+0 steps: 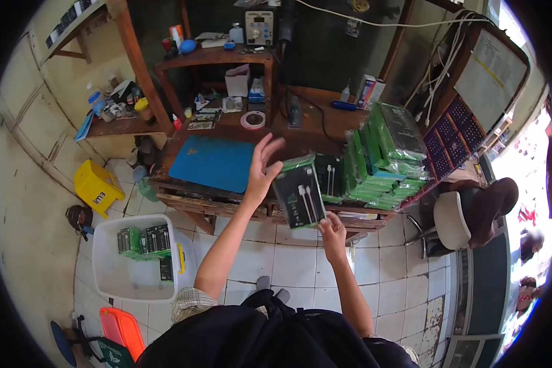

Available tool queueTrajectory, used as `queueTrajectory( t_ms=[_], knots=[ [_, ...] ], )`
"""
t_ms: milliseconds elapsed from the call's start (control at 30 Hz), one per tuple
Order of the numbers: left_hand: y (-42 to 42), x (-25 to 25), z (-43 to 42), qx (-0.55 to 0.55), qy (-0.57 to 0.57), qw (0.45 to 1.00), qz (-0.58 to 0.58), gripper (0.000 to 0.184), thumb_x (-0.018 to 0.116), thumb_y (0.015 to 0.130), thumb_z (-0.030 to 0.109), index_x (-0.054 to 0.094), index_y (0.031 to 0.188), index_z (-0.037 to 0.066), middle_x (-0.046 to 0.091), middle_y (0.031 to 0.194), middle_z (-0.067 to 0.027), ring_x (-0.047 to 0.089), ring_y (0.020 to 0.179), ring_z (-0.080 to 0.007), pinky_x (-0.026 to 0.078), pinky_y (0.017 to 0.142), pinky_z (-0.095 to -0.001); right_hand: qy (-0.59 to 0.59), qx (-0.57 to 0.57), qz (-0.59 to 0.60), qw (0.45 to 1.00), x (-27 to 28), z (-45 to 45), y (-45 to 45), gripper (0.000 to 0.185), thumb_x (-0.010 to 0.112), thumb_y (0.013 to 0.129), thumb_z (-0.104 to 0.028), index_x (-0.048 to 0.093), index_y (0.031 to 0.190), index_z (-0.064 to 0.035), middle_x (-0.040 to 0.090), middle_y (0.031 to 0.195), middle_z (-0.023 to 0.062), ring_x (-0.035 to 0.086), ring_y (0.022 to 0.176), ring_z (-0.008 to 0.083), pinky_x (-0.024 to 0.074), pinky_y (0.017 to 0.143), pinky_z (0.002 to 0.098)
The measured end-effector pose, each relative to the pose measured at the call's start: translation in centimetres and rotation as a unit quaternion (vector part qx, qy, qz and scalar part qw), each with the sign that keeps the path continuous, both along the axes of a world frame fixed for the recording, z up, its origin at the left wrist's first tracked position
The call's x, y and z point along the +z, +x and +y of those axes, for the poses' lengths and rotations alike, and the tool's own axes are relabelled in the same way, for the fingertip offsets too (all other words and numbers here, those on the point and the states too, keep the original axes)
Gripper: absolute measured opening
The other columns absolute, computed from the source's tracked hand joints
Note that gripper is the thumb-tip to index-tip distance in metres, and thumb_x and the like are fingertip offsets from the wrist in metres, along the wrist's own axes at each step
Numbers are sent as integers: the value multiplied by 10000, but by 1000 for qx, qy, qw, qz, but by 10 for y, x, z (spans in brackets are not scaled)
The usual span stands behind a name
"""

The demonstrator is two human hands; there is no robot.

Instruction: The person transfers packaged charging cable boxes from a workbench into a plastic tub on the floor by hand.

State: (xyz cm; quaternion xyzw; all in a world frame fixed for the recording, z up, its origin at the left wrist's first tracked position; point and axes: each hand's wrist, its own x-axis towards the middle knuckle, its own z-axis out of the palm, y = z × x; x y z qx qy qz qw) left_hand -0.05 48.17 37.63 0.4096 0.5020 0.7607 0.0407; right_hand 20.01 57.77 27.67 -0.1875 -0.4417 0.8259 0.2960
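A flat black and green package (300, 193) with a white cable pictured on it is held up in front of the desk's edge. My right hand (333, 235) pinches its lower right corner. Beside its upper left edge is my left hand (264, 164), with fingers spread. Right of the package, another black package (330, 175) lies on the desk, next to tall stacks of green and black packages (380, 156) in clear wrap. A blue mat (211, 162) lies on the desk to the left of my left hand.
On the floor at left stands a white bin (110, 270) holding similar packages, near a yellow container (98, 187) and an orange lid (122, 331). A tape roll (253, 120) lies behind the mat. A chair (451, 221) stands at right.
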Motion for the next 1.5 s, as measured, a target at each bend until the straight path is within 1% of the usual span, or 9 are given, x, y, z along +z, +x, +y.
queueTrajectory(
  t_ms=[67,333,500,667,733,867,1000,1133,1500],
  knots=[
    [7,4,-23,-118,-56,990,-45,653,577,735,230,198,1236,53,349,1185,-166,402,1049,-224,303,888,-321,-22,30,-2,999,12,-21,-5,277,523,757,-36,416,1007,17,542,863,34,501,786,77,395,701,192],
    [65,-64,-125,205,-95,968,-111,639,611,699,99,228,1202,11,424,1084,-109,425,990,-170,339,849,-284,-112,174,-9,978,0,-102,-55,230,502,770,-15,420,985,-26,522,839,10,494,748,70,407,676,172],
    [72,-81,-213,280,-36,941,-188,542,583,737,117,269,1163,-2,469,1028,-89,472,913,-136,380,793,-255,190,238,-84,949,-5,-146,-91,276,454,821,-211,363,1031,-56,382,1084,86,340,1038,165,269,882,323],
    [86,-93,-291,340,-50,923,-174,560,588,731,101,264,1177,3,472,1030,-91,464,930,-136,367,809,-253,257,380,34,888,40,-221,-131,461,432,829,-242,206,1189,-63,269,1215,132,237,1164,252,201,946,352],
    [93,-97,-323,377,-30,904,-198,553,588,729,99,274,1175,10,456,1053,-91,450,951,-137,353,827,-260,185,479,11,858,49,-265,-132,523,421,833,-246,142,1237,-67,208,1263,132,241,1162,253,202,948,350],
    [108,-108,-402,424,-48,872,-239,468,545,753,76,285,1134,-2,475,1021,-93,472,918,-139,377,799,-251,185,556,23,810,28,-357,-121,621,495,803,-174,90,1261,-62,397,1115,119,395,1020,184,307,863,271],
    [128,-115,-470,502,-135,817,-250,432,541,765,136,315,1100,-19,502,968,-118,505,852,-147,411,737,-254,177,614,-37,768,-14,-422,-114,464,510,796,-145,286,1179,-10,463,1022,85,448,930,137,353,799,247],
    [140,-141,-520,540,-151,792,-243,594,570,746,245,255,1188,2,518,979,-174,527,866,-200,410,742,-279,252,554,-39,793,-40,-485,-112,368,459,825,-185,348,1114,13,463,1009,81,435,922,119,343,794,240],
    [120,-144,-635,470,-124,828,-279,688,573,750,139,134,1275,63,372,1176,-147,410,1051,-195,365,838,-292,261,526,-59,807,-81,-614,-174,445,452,819,-280,348,1101,49,479,990,143,464,903,181,351,794,282]
  ],
)
